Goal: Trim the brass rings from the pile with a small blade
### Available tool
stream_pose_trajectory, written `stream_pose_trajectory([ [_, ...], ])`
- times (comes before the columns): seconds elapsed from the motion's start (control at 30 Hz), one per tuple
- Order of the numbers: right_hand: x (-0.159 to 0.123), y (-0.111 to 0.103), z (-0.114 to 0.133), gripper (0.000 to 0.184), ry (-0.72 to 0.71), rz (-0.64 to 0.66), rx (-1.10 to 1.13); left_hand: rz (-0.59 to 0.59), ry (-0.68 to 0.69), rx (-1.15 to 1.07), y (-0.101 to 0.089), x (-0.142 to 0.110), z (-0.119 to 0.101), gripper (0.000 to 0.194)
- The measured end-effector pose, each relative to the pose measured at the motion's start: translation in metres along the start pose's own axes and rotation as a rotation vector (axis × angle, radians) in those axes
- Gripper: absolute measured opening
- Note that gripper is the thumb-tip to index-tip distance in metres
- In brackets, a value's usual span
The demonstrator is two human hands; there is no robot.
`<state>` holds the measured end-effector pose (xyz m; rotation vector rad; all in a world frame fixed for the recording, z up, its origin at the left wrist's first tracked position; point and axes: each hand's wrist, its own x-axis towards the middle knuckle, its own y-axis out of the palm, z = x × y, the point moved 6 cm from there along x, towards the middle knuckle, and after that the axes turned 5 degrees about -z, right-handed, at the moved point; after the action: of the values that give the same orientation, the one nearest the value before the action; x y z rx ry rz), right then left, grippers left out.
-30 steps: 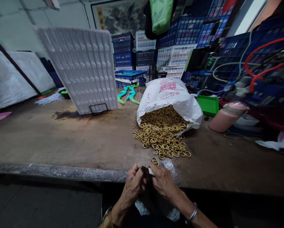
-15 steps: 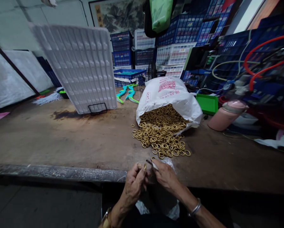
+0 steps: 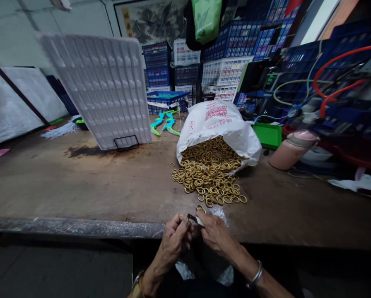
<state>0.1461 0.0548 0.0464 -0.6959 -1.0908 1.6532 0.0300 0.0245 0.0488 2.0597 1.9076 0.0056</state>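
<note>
At the table's front edge, my left hand [image 3: 174, 235] pinches a gold-coloured ring, mostly hidden between thumb and fingers. My right hand [image 3: 216, 231] is closed around a small knife-like tool [image 3: 195, 219] with a dark flat blade and a pale handle. The blade's tip meets or nearly meets the fingertips of my left hand. One loose ring [image 3: 201, 208] lies on the table just beyond my right fingers. Farther back, a heap of gold-coloured rings [image 3: 208, 182] spills from the mouth of a white sack [image 3: 218, 120] lying on its side.
A ribbed translucent plastic panel [image 3: 101, 91] stands upright at the left of the wooden table [image 3: 80, 186]. Blue and green toy bows [image 3: 167, 123] lie behind it. To the right are a green tray [image 3: 268, 135] and a pink bottle [image 3: 292, 151]. Stacked crates [image 3: 227, 70] line the back.
The tool's blade has moved left onto or right beside the ring in my left hand, covering more of it. The view has shifted slightly; the sack and heap look the same.
</note>
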Motion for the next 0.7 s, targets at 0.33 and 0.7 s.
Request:
stream_pose_trajectory([
  [0.33, 0.003, -0.023, -0.051, 0.013, 0.221, -0.181, -0.083, -0.066, -0.053, -0.451, -0.014, 0.006, -0.002, 0.021],
  [0.7, 0.005, -0.005, -0.031, 0.016, 0.186, -0.105, -0.092, 0.004, -0.145, -0.578, -0.014, 0.007, 0.006, 0.015],
])
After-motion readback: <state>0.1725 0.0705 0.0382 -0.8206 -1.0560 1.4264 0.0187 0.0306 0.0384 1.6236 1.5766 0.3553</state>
